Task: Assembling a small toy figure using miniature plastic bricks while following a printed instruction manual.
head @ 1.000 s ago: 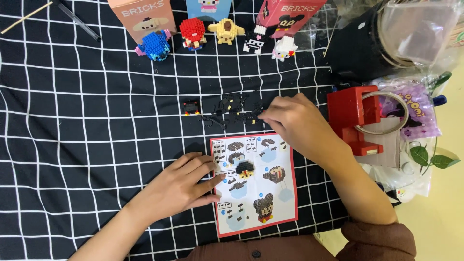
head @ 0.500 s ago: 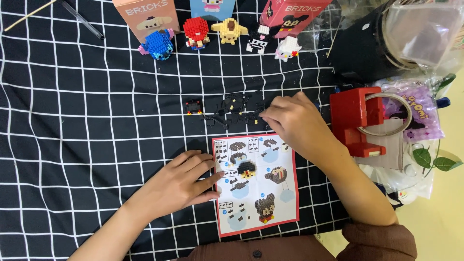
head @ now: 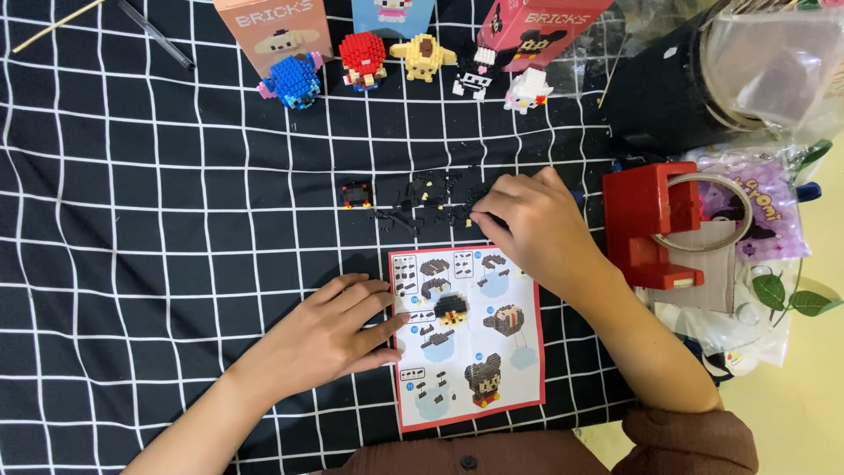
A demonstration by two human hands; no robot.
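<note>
My left hand (head: 338, 334) lies flat on the black grid cloth (head: 132, 264), fingertips touching the left edge of a red-bordered instruction sheet (head: 466, 339). A small partly built black and tan brick figure (head: 452, 310) sits on that sheet. My right hand (head: 527, 224) reaches over the sheet's top edge, fingers curled down into a scatter of tiny black bricks (head: 422, 200). Whether a brick is pinched there is hidden. A small black and red brick block (head: 356, 194) sits apart to the left of the scatter.
Finished brick figures line the far edge: blue (head: 292, 81), red (head: 363, 60), yellow (head: 424, 57), black and white (head: 475, 72), white (head: 527, 90). Boxes stand behind them. A red tape dispenser (head: 655, 224), plastic bags and a black container (head: 668, 97) crowd the right.
The view has shifted slightly. My right hand's fingers have crept a little leftward among the loose black bricks. My left hand stays on the sheet's edge.
</note>
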